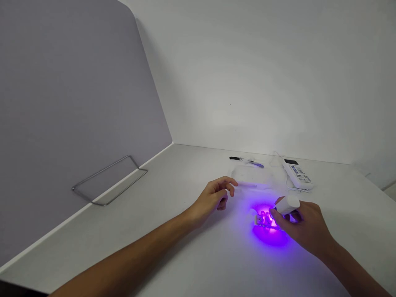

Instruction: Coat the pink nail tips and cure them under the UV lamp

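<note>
My right hand (301, 220) is closed around a small white UV lamp (287, 205), tilted so its head points down and left. Violet light from it falls on a small item (266, 219) with glossy looped parts and a pale block at its left end; the glare hides its exact kind. Above the table, my left hand (218, 192) has its fingers loosely bent and apart, with nothing visibly held. Just past its index fingertip is a thin pale stick (247, 185), at the near side of a clear, flat plastic sheet or tray (252, 172).
Behind the sheet lies a slim black-handled tool (235, 158) beside clear wrapping. A white power strip or box (298, 174) with a cord sits at the back right. On the left, a bent metal wire stand (105, 204) meets a grey panel (71, 103). A white wall (247, 82) closes off the back.
</note>
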Motion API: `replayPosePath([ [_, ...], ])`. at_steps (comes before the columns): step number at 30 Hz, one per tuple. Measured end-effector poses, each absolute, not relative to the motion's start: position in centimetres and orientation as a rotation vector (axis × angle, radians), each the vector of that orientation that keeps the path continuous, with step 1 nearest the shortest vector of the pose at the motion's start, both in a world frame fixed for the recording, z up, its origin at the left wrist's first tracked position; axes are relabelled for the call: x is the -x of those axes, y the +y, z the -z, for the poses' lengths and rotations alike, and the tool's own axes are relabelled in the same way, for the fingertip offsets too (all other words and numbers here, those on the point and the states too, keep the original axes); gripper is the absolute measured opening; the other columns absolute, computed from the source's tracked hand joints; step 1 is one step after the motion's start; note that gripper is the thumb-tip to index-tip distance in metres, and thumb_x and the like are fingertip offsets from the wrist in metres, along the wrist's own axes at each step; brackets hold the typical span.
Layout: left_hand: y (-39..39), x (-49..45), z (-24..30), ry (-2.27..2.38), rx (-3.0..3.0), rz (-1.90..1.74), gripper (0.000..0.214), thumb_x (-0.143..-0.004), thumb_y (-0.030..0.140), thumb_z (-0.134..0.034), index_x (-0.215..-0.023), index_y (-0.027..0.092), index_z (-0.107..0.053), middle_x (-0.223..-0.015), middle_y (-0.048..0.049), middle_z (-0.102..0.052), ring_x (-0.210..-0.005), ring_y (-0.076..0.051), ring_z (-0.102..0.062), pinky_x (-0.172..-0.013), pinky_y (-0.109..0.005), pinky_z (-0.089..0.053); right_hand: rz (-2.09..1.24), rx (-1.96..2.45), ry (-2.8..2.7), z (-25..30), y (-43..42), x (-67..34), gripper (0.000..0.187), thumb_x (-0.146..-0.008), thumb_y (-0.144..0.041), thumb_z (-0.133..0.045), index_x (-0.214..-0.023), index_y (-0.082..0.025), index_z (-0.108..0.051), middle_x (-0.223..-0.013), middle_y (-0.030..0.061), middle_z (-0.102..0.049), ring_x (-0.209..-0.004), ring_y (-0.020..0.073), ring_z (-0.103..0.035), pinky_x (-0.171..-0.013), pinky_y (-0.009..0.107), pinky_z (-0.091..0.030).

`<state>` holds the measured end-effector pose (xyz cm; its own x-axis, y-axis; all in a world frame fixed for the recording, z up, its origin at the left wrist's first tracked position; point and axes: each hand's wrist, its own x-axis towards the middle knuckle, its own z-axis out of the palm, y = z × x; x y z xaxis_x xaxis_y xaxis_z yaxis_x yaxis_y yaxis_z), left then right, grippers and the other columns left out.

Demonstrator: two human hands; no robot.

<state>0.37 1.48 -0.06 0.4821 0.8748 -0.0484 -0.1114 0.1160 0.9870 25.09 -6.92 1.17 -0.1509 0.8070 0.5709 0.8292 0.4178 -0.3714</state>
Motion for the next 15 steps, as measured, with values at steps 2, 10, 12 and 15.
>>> replayPosePath([
  [2,1.5,-0.4,0.1,0.785,-1.245,-0.838,0.031,-0.067,0.015,-0.05,-0.095,0.018,-0.062,-0.078,0.0027,-0.053,-0.047,-0.005,-0.026,-0.049,-0.024,-0.021,0.06,1.374,-1.948,-1.0,-6.9,-25.2,0.041,-0.091,-0.05,-0.057,-0.066,-0.019,-0.068,-0.041,-0.0055,-0.044,-0.035,0.0092,-0.04,-0.037,0.022,-0.032],
  [10,1.1,-0.5,-0.5,0.834,-1.182,-0.87,0.023,-0.077,0.023,-0.052,-0.099,0.019,-0.059,-0.064,0.0042,-0.051,-0.046,-0.007,-0.025,-0.049,-0.025,-0.022,0.061,1.378,-1.944,-1.1,-6.9,-25.2,0.037,-0.09,-0.047,-0.058,-0.068,-0.02,-0.069,-0.042,-0.0061,-0.044,-0.036,0.0085,-0.04,-0.038,0.021,-0.033],
  [12,1.0,-0.5,-0.7,0.845,-1.179,-0.859,0.025,-0.077,0.022,-0.052,-0.1,0.019,-0.059,-0.061,0.0048,-0.05,-0.046,-0.008,-0.024,-0.049,-0.025,-0.021,0.069,1.36,-1.945,-1.2,-7.0,-25.1,0.035,-0.09,-0.045,-0.059,-0.068,-0.02,-0.068,-0.043,-0.0062,-0.044,-0.036,0.0082,-0.04,-0.038,0.021,-0.033],
  [15,0.9,-0.5,-0.9,0.862,-1.167,-0.852,0.025,-0.077,0.022,-0.049,-0.1,0.019,-0.059,-0.059,0.0051,-0.048,-0.046,-0.008,-0.023,-0.049,-0.025,-0.02,0.097,1.318,-1.956,-1.3,-7.0,-25.0,0.029,-0.089,-0.039,-0.061,-0.069,-0.019,-0.065,-0.046,-0.0058,-0.047,-0.037,0.0079,-0.04,-0.039,0.021,-0.033],
])
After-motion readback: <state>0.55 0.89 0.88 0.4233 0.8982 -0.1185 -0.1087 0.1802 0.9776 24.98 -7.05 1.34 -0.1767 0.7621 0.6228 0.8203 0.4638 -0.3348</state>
